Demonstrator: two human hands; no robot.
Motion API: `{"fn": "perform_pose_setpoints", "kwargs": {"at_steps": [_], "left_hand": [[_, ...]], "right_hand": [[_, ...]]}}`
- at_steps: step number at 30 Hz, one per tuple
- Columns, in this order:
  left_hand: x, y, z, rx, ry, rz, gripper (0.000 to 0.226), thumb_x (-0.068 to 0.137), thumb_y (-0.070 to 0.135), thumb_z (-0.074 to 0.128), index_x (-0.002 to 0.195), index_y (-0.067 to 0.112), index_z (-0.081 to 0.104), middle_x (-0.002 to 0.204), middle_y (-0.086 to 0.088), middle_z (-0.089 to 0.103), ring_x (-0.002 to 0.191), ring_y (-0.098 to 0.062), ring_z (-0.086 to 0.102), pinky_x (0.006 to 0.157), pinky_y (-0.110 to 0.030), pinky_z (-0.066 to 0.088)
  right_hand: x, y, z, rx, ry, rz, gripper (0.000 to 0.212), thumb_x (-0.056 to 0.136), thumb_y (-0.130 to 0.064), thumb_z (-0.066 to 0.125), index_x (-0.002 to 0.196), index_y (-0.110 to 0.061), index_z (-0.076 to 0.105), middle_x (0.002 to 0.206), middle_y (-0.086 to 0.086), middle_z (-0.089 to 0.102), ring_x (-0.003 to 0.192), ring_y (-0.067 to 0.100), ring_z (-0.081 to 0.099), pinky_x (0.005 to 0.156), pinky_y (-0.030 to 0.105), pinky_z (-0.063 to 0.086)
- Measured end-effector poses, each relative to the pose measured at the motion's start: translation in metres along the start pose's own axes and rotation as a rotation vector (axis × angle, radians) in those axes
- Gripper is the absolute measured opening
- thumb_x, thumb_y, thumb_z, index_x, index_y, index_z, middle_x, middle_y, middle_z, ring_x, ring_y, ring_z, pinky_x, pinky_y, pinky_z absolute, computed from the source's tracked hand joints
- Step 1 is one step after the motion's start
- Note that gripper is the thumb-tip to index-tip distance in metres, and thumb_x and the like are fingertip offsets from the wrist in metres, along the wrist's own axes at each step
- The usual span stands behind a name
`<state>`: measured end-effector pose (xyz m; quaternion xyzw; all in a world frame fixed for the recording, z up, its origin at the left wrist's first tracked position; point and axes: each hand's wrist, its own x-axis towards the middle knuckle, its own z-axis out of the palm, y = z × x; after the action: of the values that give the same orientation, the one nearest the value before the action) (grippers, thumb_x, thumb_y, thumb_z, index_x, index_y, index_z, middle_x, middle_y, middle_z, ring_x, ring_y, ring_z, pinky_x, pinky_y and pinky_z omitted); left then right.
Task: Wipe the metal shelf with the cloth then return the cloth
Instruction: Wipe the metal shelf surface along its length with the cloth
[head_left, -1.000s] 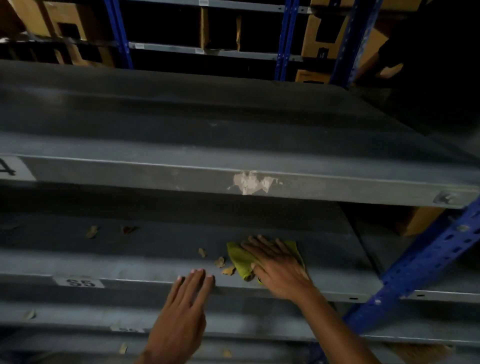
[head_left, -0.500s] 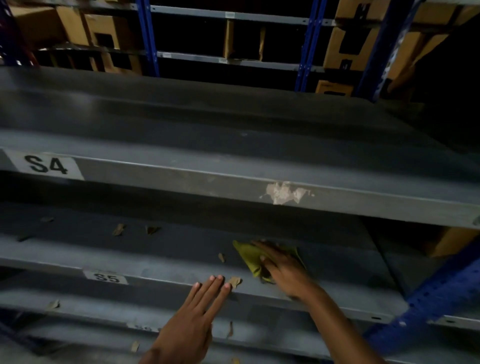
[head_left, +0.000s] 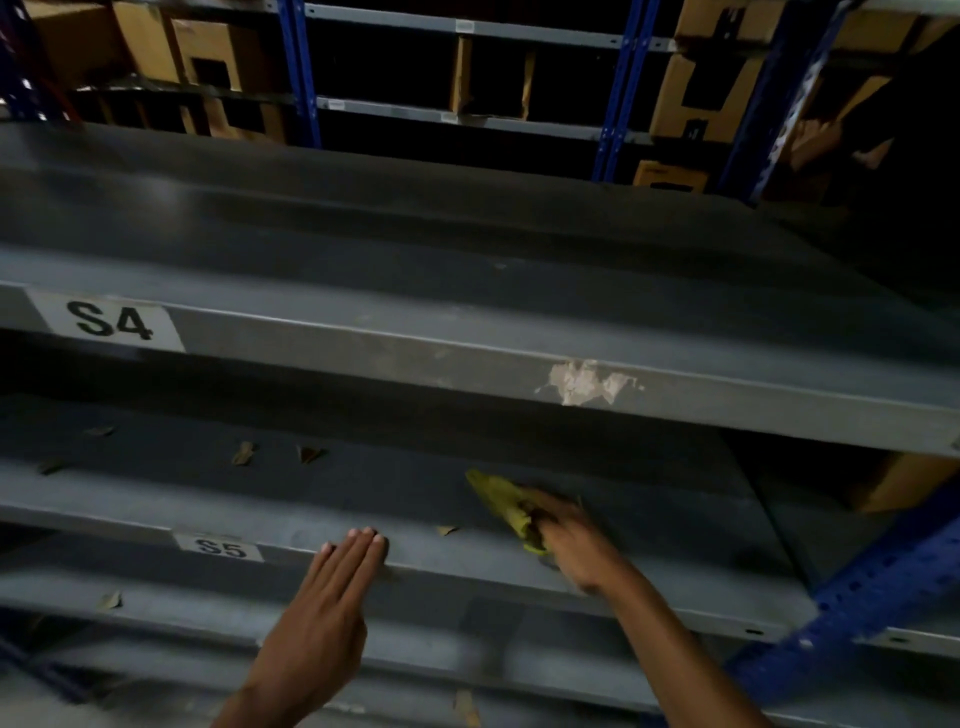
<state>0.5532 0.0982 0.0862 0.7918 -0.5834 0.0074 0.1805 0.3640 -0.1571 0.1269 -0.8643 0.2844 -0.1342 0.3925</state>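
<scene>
The yellow-green cloth (head_left: 501, 501) is bunched up on the metal shelf (head_left: 395, 499) marked S5, toward the right end and a bit back from the front edge. Right hand (head_left: 563, 538) is clamped down on it with the fingers curled into the fabric, so it's gripping rather than pressing flat; my guess is that's to drag it along and sweep stuff off. Left hand (head_left: 332, 603) is spread out flat, fingers straight and together, holding nothing, fingertips resting on the front edge by the S5 label (head_left: 218, 547). Looks like bracing while leaning in. There are dried leaf bits (head_left: 242, 453) scattered toward the left end and one scrap (head_left: 445, 529) near the front edge between the hands, so wiping isn't finished imo. The S4 shelf (head_left: 467, 358) sits right above.
</scene>
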Motion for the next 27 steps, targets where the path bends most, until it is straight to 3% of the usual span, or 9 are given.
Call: {"fn": "perform_pose_setpoints", "kwargs": {"at_steps": [4, 7, 10, 13, 16, 18, 21, 24, 27], "left_hand": [[-0.001, -0.006, 0.001, -0.036, -0.011, 0.034, 0.077, 0.073, 0.011, 0.039, 0.149, 0.009, 0.026, 0.156, -0.004, 0.022, 0.147, -0.013, 0.006, 0.118, -0.024, -0.004], [-0.001, -0.011, 0.002, -0.064, -0.018, 0.041, 0.085, 0.072, 0.006, 0.046, 0.152, 0.016, 0.019, 0.158, -0.002, 0.019, 0.147, -0.010, 0.003, 0.118, -0.024, -0.005], [-0.002, -0.014, 0.004, -0.087, -0.027, 0.040, 0.093, 0.074, 0.000, 0.053, 0.153, 0.022, 0.010, 0.160, 0.002, 0.014, 0.147, -0.010, 0.003, 0.119, -0.029, -0.001], [-0.003, -0.015, 0.004, -0.109, -0.026, 0.041, 0.096, 0.073, -0.005, 0.055, 0.153, 0.023, 0.009, 0.160, 0.002, 0.012, 0.147, -0.009, 0.000, 0.119, -0.028, -0.003], [-0.002, -0.016, 0.004, -0.124, -0.037, 0.040, 0.096, 0.073, -0.006, 0.056, 0.152, 0.021, 0.010, 0.160, 0.001, 0.010, 0.146, -0.007, -0.003, 0.118, -0.025, -0.007], [-0.001, -0.015, 0.006, -0.134, -0.034, 0.034, 0.096, 0.073, -0.005, 0.056, 0.152, 0.023, 0.009, 0.160, 0.003, 0.009, 0.146, -0.006, -0.004, 0.118, -0.025, -0.007], [-0.002, -0.016, 0.009, -0.126, -0.045, 0.016, 0.095, 0.076, -0.001, 0.054, 0.152, 0.027, 0.004, 0.161, 0.007, 0.005, 0.146, -0.006, -0.005, 0.118, -0.028, -0.008], [-0.002, -0.016, 0.008, -0.128, -0.053, 0.007, 0.097, 0.075, -0.001, 0.056, 0.153, 0.027, 0.005, 0.161, 0.006, 0.007, 0.147, -0.007, -0.002, 0.118, -0.029, -0.007], [-0.002, -0.015, 0.006, -0.118, -0.058, 0.020, 0.098, 0.075, -0.001, 0.056, 0.153, 0.027, 0.002, 0.161, 0.006, 0.004, 0.147, -0.008, -0.004, 0.118, -0.028, -0.010]], "right_hand": [[0.019, -0.009, 0.023, -0.318, -0.039, -0.066, 0.044, 0.103, -0.031, 0.037, 0.146, -0.040, 0.032, 0.156, -0.010, 0.029, 0.143, 0.007, 0.022, 0.118, 0.024, 0.013], [0.024, -0.014, 0.030, -0.508, -0.097, -0.172, 0.047, 0.102, -0.031, 0.035, 0.147, -0.039, 0.028, 0.158, -0.015, 0.021, 0.145, 0.002, 0.012, 0.119, 0.024, 0.003], [0.014, -0.008, 0.028, -0.474, -0.180, -0.188, 0.044, 0.102, -0.036, 0.035, 0.146, -0.042, 0.031, 0.156, -0.019, 0.021, 0.143, -0.001, 0.010, 0.119, 0.024, 0.004], [0.000, 0.006, 0.022, -0.264, -0.240, -0.139, 0.041, 0.101, -0.039, 0.039, 0.142, -0.039, 0.041, 0.152, -0.017, 0.035, 0.142, 0.004, 0.023, 0.118, 0.027, 0.017], [-0.005, 0.011, 0.013, 0.042, 0.025, -0.018, 0.024, 0.100, -0.027, 0.049, 0.120, -0.034, 0.061, 0.127, -0.006, 0.060, 0.122, 0.016, 0.055, 0.099, 0.011, 0.035], [0.002, 0.015, 0.006, 0.066, 0.284, 0.029, 0.022, 0.099, -0.031, 0.049, 0.116, -0.040, 0.060, 0.121, -0.005, 0.064, 0.114, 0.019, 0.060, 0.096, 0.014, 0.041], [0.020, 0.008, 0.011, -0.206, 0.187, 0.066, 0.042, 0.100, -0.044, 0.037, 0.142, -0.044, 0.037, 0.149, -0.002, 0.043, 0.133, 0.021, 0.042, 0.113, 0.039, 0.031], [0.037, -0.001, 0.036, -0.585, 0.053, -0.055, 0.051, 0.099, -0.042, 0.029, 0.148, -0.044, 0.018, 0.160, -0.011, 0.016, 0.147, 0.012, 0.013, 0.118, 0.034, 0.006], [0.043, -0.010, 0.046, -0.637, 0.045, -0.041, 0.054, 0.099, -0.042, 0.028, 0.151, -0.039, 0.013, 0.161, -0.011, 0.006, 0.148, 0.009, 0.000, 0.118, 0.035, -0.002]]}}
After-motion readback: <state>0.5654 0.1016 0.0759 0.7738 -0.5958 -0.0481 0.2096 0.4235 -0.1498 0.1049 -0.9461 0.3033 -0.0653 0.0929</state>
